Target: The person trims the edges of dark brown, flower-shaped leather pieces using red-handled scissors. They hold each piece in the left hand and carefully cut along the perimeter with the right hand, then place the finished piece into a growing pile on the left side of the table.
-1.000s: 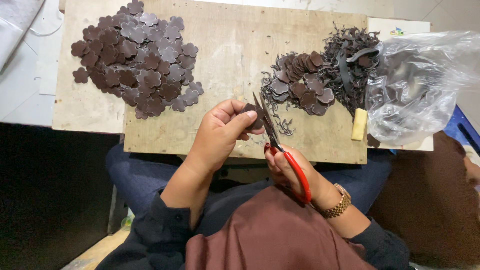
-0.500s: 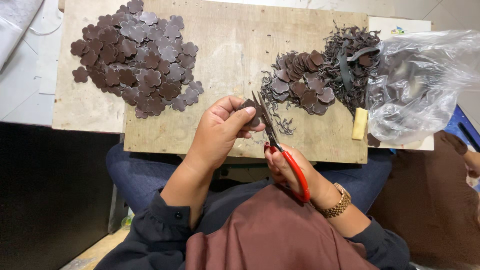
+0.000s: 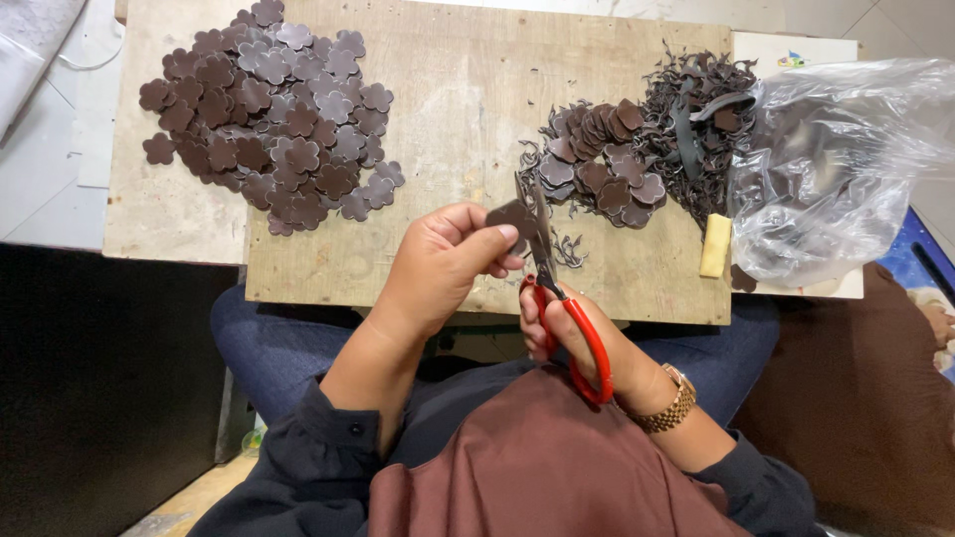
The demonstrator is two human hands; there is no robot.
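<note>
The left hand (image 3: pixel 438 264) is pinching a small dark brown piece (image 3: pixel 509 214) between thumb and fingertips, holding it just above the near edge of the wooden board (image 3: pixel 458 89). The right hand (image 3: pixel 567 333) is gripping the red-handled scissors (image 3: pixel 557 293), whose blades are standing open around the piece. A big pile of brown flower shapes (image 3: pixel 274 109) is lying on the board's far left, a smaller stack (image 3: pixel 602 159) and dark trimmings (image 3: pixel 696 124) on the right beside a clear plastic bag (image 3: pixel 846 169)
</note>
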